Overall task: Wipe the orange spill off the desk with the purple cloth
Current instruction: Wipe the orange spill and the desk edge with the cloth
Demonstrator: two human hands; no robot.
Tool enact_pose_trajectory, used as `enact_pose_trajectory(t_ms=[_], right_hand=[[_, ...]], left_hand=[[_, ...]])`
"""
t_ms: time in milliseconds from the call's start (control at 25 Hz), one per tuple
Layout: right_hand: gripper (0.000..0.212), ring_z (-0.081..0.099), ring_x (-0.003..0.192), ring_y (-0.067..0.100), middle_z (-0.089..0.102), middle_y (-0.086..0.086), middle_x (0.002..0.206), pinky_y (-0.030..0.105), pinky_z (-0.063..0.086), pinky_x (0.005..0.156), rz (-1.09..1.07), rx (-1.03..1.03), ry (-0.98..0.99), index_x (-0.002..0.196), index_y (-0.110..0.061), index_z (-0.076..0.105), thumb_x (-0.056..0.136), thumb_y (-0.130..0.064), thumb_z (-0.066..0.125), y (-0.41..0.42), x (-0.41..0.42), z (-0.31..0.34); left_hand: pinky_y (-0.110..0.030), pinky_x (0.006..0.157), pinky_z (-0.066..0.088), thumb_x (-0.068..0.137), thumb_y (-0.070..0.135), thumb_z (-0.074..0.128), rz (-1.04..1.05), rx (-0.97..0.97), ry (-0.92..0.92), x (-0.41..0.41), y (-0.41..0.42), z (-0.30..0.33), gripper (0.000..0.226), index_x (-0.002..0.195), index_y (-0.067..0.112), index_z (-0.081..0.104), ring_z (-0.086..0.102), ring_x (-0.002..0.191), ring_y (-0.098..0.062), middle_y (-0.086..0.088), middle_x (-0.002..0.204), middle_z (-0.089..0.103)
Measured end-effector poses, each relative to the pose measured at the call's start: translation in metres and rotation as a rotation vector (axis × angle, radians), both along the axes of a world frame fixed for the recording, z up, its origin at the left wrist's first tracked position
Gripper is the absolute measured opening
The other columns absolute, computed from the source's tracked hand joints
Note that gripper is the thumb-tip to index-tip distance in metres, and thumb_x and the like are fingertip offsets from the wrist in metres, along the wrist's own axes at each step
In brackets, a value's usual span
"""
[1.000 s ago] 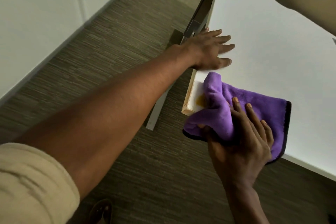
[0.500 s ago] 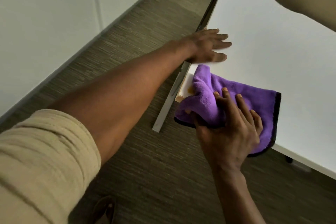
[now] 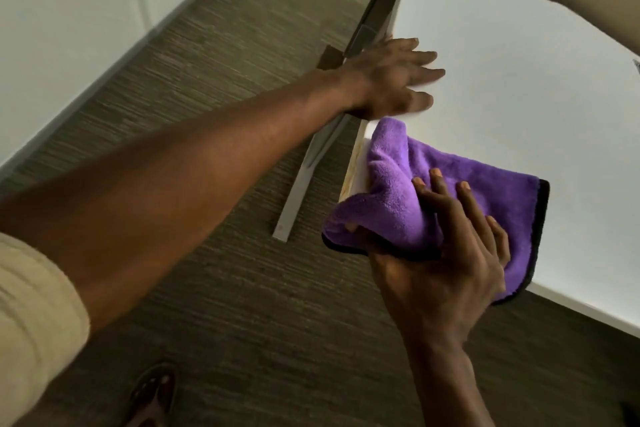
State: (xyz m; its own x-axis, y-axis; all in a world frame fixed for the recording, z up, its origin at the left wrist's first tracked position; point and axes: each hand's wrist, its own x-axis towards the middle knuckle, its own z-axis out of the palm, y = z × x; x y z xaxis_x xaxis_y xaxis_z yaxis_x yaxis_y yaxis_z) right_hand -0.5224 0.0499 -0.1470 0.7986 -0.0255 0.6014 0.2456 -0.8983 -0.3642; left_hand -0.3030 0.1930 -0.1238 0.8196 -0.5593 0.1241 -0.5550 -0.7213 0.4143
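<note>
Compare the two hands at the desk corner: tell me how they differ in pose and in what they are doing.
The left hand lies flat and open, fingers spread on the bare white desk; the right hand is curled, gripping the purple cloth. The left hand holds nothing; the right hand presses the cloth over the desk corner. The left hand sits farther from the camera, the right hand nearer. Both rest at the desk's edge.

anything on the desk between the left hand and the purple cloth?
Nothing. Head view shows only a narrow strip of bare white desk between the left hand and the purple cloth.
</note>
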Motion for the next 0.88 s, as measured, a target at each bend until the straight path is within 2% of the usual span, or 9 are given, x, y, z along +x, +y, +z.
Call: enact_pose_trajectory(t_ms=[80, 200, 400, 520, 600, 680, 760, 840, 880], right_hand=[[0.051, 0.058, 0.136, 0.023, 0.065, -0.007, 0.136, 0.057, 0.042, 0.11, 0.081, -0.011, -0.017, 0.121, -0.032, 0.067, 0.074, -0.043, 0.083, -0.004, -0.002, -0.001], [0.063, 0.057, 0.138, 0.016, 0.059, -0.015, 0.138, 0.056, 0.042, 0.113, 0.143, 0.012, 0.022, 0.128, -0.039, 0.055, 0.074, -0.028, 0.085, -0.016, -0.008, 0.003], [0.066, 0.052, 0.142, 0.02, 0.064, -0.005, 0.14, 0.05, 0.036, 0.117, -0.005, 0.003, 0.096, 0.122, -0.03, 0.067, 0.063, -0.055, 0.083, 0.01, -0.002, 0.004], [0.062, 0.057, 0.137, 0.019, 0.069, -0.004, 0.136, 0.046, 0.041, 0.114, -0.012, 0.003, 0.112, 0.119, -0.033, 0.071, 0.061, -0.051, 0.087, 0.005, -0.001, 0.007], [0.046, 0.069, 0.118, 0.029, 0.076, 0.006, 0.12, 0.051, 0.052, 0.1, -0.005, 0.135, 0.158, 0.114, -0.034, 0.071, 0.071, -0.048, 0.08, -0.01, -0.004, 0.008], [0.038, 0.071, 0.087, 0.036, 0.075, 0.011, 0.093, 0.048, 0.059, 0.075, -0.037, 0.312, 0.224, 0.102, -0.018, 0.073, 0.077, -0.046, 0.075, -0.023, -0.007, 0.011], [0.037, 0.068, 0.076, 0.026, 0.071, 0.005, 0.084, 0.035, 0.056, 0.067, -0.02, 0.351, 0.27, 0.104, -0.016, 0.073, 0.079, -0.043, 0.074, -0.028, -0.012, 0.016], [0.02, 0.061, 0.066, 0.008, 0.069, -0.007, 0.075, 0.023, 0.05, 0.059, 0.01, 0.379, 0.304, 0.096, -0.03, 0.072, 0.082, -0.043, 0.07, -0.027, -0.011, 0.026], [0.016, 0.058, 0.062, 0.006, 0.068, -0.005, 0.072, 0.024, 0.049, 0.056, 0.005, 0.412, 0.326, 0.091, -0.032, 0.071, 0.083, -0.045, 0.067, -0.028, -0.007, 0.031]], left_hand=[[-0.043, 0.126, 0.005, 0.087, 0.06, 0.031, -0.007, -0.005, -0.004, 0.004, 0.001, -0.004, 0.072, 0.153, 0.031, 0.03, 0.008, 0.154, -0.022, 0.0, 0.166, 0.019], [-0.044, 0.126, 0.002, 0.087, 0.061, 0.029, -0.004, -0.006, -0.029, 0.008, 0.0, -0.01, 0.072, 0.153, 0.032, 0.03, 0.009, 0.154, -0.022, 0.0, 0.166, 0.019], [-0.045, 0.126, 0.004, 0.084, 0.064, 0.026, -0.015, -0.074, -0.041, 0.014, -0.003, -0.017, 0.075, 0.151, 0.032, 0.033, 0.01, 0.154, -0.022, 0.001, 0.165, 0.022], [-0.044, 0.125, 0.003, 0.083, 0.064, 0.026, -0.004, -0.092, -0.034, 0.013, -0.004, -0.016, 0.075, 0.151, 0.032, 0.034, 0.01, 0.154, -0.021, 0.001, 0.165, 0.023], [-0.044, 0.125, 0.002, 0.084, 0.063, 0.026, -0.011, -0.082, -0.032, 0.012, -0.003, -0.016, 0.074, 0.152, 0.032, 0.032, 0.009, 0.154, -0.021, 0.001, 0.165, 0.021], [-0.043, 0.124, 0.002, 0.087, 0.062, 0.027, -0.014, -0.076, -0.034, 0.011, -0.001, -0.016, 0.072, 0.153, 0.032, 0.031, 0.007, 0.154, -0.02, 0.002, 0.166, 0.019], [-0.043, 0.124, 0.002, 0.09, 0.06, 0.028, -0.009, -0.079, -0.036, 0.01, 0.0, -0.015, 0.069, 0.153, 0.032, 0.03, 0.006, 0.154, -0.02, 0.002, 0.166, 0.019], [-0.043, 0.124, 0.001, 0.092, 0.058, 0.029, -0.007, -0.079, -0.042, 0.01, -0.001, -0.016, 0.066, 0.153, 0.032, 0.03, 0.006, 0.154, -0.02, 0.002, 0.166, 0.019], [-0.043, 0.123, 0.001, 0.093, 0.057, 0.029, -0.01, -0.088, -0.046, 0.01, -0.002, -0.017, 0.065, 0.153, 0.032, 0.031, 0.006, 0.154, -0.02, 0.002, 0.166, 0.019]])
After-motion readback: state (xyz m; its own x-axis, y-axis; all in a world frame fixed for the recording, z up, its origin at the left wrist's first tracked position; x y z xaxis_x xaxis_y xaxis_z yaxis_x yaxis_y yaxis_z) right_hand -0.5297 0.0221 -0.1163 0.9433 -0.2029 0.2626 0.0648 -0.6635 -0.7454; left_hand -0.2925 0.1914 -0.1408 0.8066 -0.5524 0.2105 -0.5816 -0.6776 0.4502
